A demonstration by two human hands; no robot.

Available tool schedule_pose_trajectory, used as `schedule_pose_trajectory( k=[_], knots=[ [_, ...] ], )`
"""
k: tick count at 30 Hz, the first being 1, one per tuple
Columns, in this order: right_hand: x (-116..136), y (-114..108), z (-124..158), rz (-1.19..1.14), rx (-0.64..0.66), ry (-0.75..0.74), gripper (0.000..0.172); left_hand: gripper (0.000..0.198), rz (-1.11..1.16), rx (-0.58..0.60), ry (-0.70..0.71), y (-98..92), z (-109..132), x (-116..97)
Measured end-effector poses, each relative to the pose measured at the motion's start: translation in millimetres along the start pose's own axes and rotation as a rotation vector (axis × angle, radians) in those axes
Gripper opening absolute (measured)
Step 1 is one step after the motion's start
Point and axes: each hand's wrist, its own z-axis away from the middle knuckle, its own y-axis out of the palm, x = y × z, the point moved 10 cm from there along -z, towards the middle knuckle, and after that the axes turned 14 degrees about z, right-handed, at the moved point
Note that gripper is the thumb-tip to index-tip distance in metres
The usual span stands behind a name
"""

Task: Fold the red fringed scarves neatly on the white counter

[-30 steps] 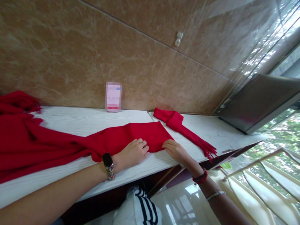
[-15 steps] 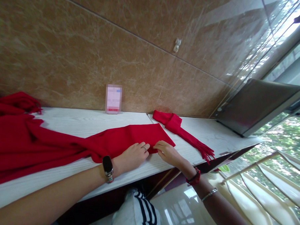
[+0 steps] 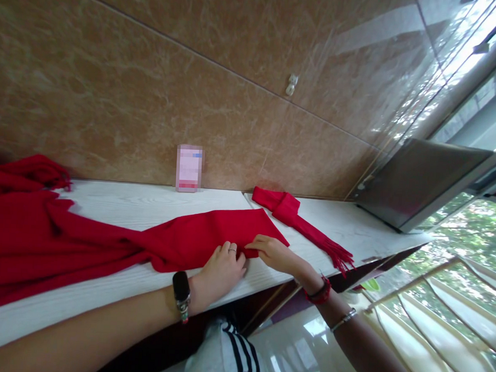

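Note:
A long red scarf [image 3: 205,233] lies along the white wooden counter [image 3: 119,205], bunched at the left and folded flat toward the right. My left hand [image 3: 219,270] rests on the scarf's near edge with the fingers curled onto the cloth. My right hand [image 3: 272,252] meets it from the right and pinches the same near edge. A second red scarf [image 3: 290,210], folded with a fringed end, lies further right on the counter.
A small pink card [image 3: 188,168] stands against the brown marble wall. A grey open window panel [image 3: 416,177] juts over the counter's right end. Glossy floor and slatted rails lie below to the right.
My right hand slid left along the scarf's near edge until it met my left hand. My left hand curled tighter onto the cloth.

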Motion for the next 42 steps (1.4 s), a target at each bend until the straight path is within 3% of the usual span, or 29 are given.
schedule_pose_trajectory(
  k=[3,8,13,19,22,25,28,33,35,42],
  knots=[
    [-0.3,3.1,-1.6,0.044,0.022,0.018,0.038,0.026,0.012,0.008,-0.104,0.3,1.9,5.0],
    [1.5,5.5,-11.5,0.114,0.063,0.020,0.041,0.025,0.082,0.000,-0.060,2.4,-0.8,1.9],
    [4.9,0.8,-15.0,-0.038,0.017,-0.075,0.041,0.025,0.103,0.026,-0.053,3.1,-0.9,0.3],
    [-3.3,3.4,-15.2,0.050,-0.016,-0.099,0.045,0.037,0.059,0.019,-0.174,-4.3,6.5,6.1],
    [0.0,-5.7,-18.6,-0.030,-0.066,-0.137,0.041,0.039,0.073,0.000,-0.164,-4.5,6.9,6.3],
    [-4.4,-13.0,-38.6,-0.069,-0.076,-0.123,0.030,0.036,0.090,0.002,-0.125,-1.3,4.8,4.0],
    [-24.0,-12.2,-79.4,-0.029,-0.065,-0.051,0.032,0.035,0.073,0.011,-0.118,1.6,3.1,3.4],
    [-48.7,13.0,-145.8,-0.019,0.089,-0.063,0.020,0.040,0.069,0.061,-0.118,8.5,2.1,2.9],
    [-49.9,20.5,-157.9,-0.023,0.137,-0.096,0.014,0.041,0.073,0.075,-0.123,10.0,2.1,3.6],
    [-50.0,30.6,-167.7,-0.044,0.219,-0.160,0.016,0.042,0.081,0.107,-0.142,12.1,2.6,4.9]
  ],
)
